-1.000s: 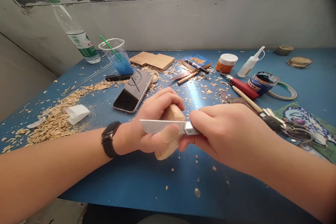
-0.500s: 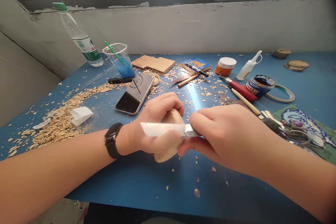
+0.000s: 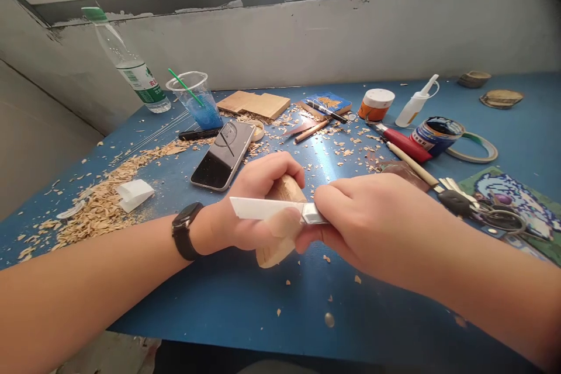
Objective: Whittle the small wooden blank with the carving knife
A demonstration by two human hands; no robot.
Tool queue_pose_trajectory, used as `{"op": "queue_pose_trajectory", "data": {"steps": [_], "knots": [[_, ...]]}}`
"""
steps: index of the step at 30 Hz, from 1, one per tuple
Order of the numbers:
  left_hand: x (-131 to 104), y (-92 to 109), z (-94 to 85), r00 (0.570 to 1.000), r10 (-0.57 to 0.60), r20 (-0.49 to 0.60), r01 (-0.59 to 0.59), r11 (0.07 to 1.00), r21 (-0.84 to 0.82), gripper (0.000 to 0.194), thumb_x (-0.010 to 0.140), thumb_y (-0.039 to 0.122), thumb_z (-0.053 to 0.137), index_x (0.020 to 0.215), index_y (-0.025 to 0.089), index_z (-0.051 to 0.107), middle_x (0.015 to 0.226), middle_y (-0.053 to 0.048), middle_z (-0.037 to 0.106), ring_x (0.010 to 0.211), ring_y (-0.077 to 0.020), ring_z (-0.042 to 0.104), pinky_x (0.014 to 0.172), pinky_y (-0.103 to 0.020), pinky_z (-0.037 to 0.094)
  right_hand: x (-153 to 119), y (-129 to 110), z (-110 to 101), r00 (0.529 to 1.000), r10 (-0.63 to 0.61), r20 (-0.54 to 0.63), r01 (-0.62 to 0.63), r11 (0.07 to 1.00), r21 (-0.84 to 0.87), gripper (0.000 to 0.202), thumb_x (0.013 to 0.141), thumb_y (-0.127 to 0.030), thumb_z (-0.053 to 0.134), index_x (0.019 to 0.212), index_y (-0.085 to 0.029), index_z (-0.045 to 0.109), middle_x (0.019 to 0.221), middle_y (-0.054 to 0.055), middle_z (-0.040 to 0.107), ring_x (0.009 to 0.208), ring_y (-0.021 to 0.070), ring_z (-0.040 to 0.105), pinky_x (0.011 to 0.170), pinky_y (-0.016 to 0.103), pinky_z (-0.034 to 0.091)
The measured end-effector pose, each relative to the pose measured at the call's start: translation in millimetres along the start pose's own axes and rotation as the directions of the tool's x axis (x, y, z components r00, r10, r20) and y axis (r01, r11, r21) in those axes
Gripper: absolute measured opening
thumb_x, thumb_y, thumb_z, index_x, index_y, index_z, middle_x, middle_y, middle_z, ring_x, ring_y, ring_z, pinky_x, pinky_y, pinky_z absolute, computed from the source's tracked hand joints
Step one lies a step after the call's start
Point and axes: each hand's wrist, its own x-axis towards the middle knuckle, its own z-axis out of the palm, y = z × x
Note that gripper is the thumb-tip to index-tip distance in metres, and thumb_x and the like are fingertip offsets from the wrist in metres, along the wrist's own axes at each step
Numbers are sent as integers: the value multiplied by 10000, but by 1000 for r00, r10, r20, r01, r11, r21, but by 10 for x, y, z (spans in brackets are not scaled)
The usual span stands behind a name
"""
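Note:
My left hand (image 3: 258, 204) is wrapped round a pale piece of carved wood (image 3: 287, 188), whose lower end shows below my thumb. In my right hand (image 3: 359, 216) is a utility knife (image 3: 267, 208), its handle mostly hidden by my fingers. The long blade points left and lies across the wood, over my left thumb's base, with my thumb tip near the metal collar. Whether the edge touches the wood I cannot tell. Both hands are above the near part of the blue table (image 3: 210, 310).
A phone (image 3: 223, 155), a cup with blue liquid (image 3: 199, 102) and a water bottle (image 3: 135, 73) stand left, by a heap of wood shavings (image 3: 99, 207). On the right are a red-handled knife (image 3: 403, 143), an open paint jar (image 3: 438, 131) and keys (image 3: 482, 210).
The view has shifted slightly. The blade has tilted a little and looks brighter, still across the wood. Both hands keep their grips.

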Motion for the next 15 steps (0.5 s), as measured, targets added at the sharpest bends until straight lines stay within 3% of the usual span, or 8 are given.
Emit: {"op": "queue_pose_trajectory", "data": {"steps": [4, 8, 12, 15], "knots": [[-2, 11, 0, 1000, -21, -7, 21, 1000, -9, 487, 925, 699, 586, 959, 214, 617, 809, -48, 614, 705, -204, 534, 672, -392, 455, -18, -18, -5, 999, 52, -7, -52, 998, 25, 279, 850, -219, 755, 696, -228, 523, 576, -25, 527, 486, 134, 416, 503, 299, 186], [-21, 27, 15, 999, -16, -29, 15, 1000, -11, 474, 933, 682, 589, 963, 209, 612, 826, -52, 621, 725, -208, 546, 686, -395, 469, -45, -44, 12, 993, 119, 15, -120, 991, 62, 269, 904, -248, 719, 718, -233, 526, 582, -25, 543, 457, 142, 446, 479, 311, 170], [-62, 46, 29, 994, -80, -80, 75, 995, -60, 423, 975, 622, 586, 913, 205, 613, 819, -50, 609, 717, -193, 521, 660, -370, 443, -49, -61, 45, 988, 145, -57, -144, 989, 17, 364, 912, -378, 773, 697, -236, 515, 564, -26, 510, 457, 149, 458, 470, 310, 173], [-64, 46, 14, 994, -88, -69, 83, 994, -71, 494, 961, 692, 566, 927, 201, 612, 815, -40, 584, 702, -185, 494, 659, -362, 432, -44, -65, 24, 988, 125, -85, -125, 992, 8, 369, 869, -344, 813, 690, -235, 509, 572, -34, 502, 460, 144, 451, 468, 306, 166]]}}
